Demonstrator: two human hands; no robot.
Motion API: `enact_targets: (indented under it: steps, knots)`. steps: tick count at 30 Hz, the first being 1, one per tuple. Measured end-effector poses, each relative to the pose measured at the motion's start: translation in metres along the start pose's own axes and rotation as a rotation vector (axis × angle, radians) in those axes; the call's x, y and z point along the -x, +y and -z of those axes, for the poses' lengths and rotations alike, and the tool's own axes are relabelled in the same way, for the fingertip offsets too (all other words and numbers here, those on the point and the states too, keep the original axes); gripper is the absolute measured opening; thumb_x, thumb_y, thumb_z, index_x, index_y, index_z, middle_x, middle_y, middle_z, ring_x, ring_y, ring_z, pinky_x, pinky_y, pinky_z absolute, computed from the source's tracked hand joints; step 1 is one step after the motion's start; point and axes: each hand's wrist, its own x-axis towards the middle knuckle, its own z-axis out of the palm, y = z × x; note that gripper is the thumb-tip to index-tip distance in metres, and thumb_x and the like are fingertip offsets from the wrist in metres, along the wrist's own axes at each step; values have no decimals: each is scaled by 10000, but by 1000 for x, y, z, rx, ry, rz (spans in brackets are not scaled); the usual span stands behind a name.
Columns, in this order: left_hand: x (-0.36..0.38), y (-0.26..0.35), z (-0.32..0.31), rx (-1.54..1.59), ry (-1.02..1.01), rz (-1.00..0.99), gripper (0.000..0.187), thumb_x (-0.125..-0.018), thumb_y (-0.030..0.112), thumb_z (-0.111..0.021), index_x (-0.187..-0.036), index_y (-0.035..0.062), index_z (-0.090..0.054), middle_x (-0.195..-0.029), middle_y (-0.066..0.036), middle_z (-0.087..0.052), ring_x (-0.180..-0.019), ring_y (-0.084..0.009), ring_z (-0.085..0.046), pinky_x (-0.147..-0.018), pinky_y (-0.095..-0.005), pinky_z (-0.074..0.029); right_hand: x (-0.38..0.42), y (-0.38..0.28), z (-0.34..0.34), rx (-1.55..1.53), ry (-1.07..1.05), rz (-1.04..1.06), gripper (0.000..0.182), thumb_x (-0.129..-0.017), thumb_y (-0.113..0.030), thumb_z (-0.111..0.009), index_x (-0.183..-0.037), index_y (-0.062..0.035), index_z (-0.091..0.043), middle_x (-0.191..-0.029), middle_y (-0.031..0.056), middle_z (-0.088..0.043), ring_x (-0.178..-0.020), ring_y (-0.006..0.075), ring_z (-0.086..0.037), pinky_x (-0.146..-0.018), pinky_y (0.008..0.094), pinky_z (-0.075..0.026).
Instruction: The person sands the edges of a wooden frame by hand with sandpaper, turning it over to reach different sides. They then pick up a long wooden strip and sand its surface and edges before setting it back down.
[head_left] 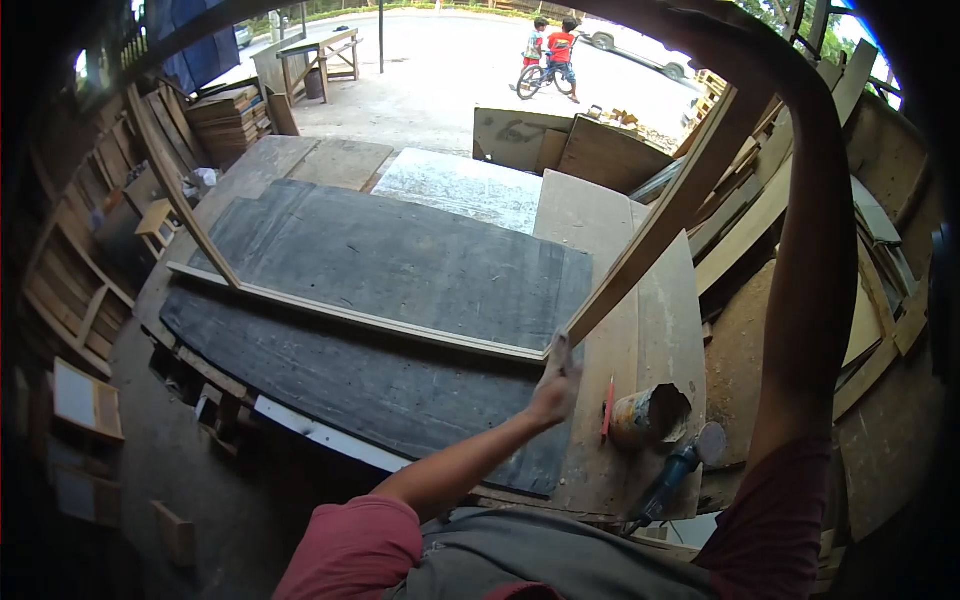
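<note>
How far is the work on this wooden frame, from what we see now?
Looks done: the bottom strip meets the left upright and the right upright.
In hand: the left hand is at the lower right corner; the right arm reaches up towards the top.
Left to do: I cannot tell; the grinder lies on the worktable, in neither hand.

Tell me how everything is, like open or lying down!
Wooden frame: standing on edge, left hand at its corner
Dark sheet: flat, scuffed
Can: open
Red pencil: out, beside the can
Grinder: lying down; can't tell if it's on
Speckled white board: flat, blotchy
Bike: upright
Wood pile: stacked
</note>
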Motion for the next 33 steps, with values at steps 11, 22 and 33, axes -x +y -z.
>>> enact_targets:
  steps: [11, 22, 33]
  knots:
    - [1, -56, 143, -1288, -281, -157, 612, -967, 190, -418, -1508, -46, -256, -1581, -215, -264, -1472, -396, -229, -1212, -503, -159, -1, 49, 2, 308, 78, 267, 465, -1019, -369, -517, -1413, -123, -522, -1425, 101, -543, -1296, 237, -530, -1106, 368, -400]
    - [19, -57, 393, -1529, 18, 254, 667, -1040, 433, -322, -1550, 17, -214, -1624, -163, -193, -1506, -367, -136, -1235, -467, -65, 33, -28, 9, 179, -32, 98, 693, -933, -501, -643, -1345, 48, -551, -1245, 185, -642, -1139, 234, -588, -1007, 355, -438]
    - [19, -73, 646, -1237, 308, 248, 623, -1049, 434, -325, -1523, 31, -306, -1597, -152, -280, -1498, -333, -186, -1231, -450, -108, -65, -174, -82, 235, 130, 153, 502, -981, -378, -623, -1305, 4, -587, -1040, 141, -665, -848, 208, -601, -728, 319, -503]
